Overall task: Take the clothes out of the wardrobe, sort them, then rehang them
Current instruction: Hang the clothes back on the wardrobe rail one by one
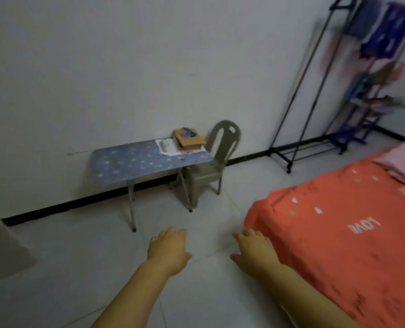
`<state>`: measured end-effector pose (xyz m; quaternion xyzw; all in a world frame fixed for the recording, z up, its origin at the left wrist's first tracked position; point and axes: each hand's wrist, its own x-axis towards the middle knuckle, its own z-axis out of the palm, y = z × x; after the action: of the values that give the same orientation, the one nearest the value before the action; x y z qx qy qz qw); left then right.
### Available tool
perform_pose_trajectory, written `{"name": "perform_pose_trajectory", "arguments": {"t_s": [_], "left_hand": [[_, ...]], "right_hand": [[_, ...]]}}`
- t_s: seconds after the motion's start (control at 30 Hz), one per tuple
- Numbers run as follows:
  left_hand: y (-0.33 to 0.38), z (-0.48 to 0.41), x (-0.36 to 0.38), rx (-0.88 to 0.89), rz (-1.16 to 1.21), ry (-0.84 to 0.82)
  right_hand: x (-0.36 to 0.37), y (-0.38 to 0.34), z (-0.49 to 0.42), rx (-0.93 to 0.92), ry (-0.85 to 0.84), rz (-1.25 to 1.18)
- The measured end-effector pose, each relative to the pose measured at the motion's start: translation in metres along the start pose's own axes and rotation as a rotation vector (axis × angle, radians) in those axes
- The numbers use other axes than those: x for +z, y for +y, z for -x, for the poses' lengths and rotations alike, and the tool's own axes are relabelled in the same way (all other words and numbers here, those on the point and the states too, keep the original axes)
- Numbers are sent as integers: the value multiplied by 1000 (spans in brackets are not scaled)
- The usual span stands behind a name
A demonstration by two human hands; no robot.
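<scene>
We see the left hand [168, 249] and right hand [255, 250] held out palm-down over the tiled floor [78, 268], fingers loosely spread and holding nothing, which we read as readiness to reach. The clothes [383, 36] hang blurred on the open metal garment rack [312, 86] at far right, well apart from both hands. The orange-sheeted bed [338, 233] beside the right hand looks a likely sorting surface.
</scene>
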<state>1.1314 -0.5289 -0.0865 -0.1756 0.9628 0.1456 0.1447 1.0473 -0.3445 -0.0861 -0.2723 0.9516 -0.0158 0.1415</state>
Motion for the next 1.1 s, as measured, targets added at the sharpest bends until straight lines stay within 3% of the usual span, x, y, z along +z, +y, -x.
{"name": "perform_pose_trajectory", "arguments": {"t_s": [0.2,0.4,0.8,1.1], "left_hand": [[221,21,57,384,-139,-104],[391,45,102,715,-274,-185],[620,35,170,1156,-458,-351],[715,87,230,1322,-557,-462]], "right_hand": [[17,181,144,387,5,-104],[32,304,256,723,20,-189],[63,453,349,1185,29,-353],[89,501,431,1382,39,-467]]}}
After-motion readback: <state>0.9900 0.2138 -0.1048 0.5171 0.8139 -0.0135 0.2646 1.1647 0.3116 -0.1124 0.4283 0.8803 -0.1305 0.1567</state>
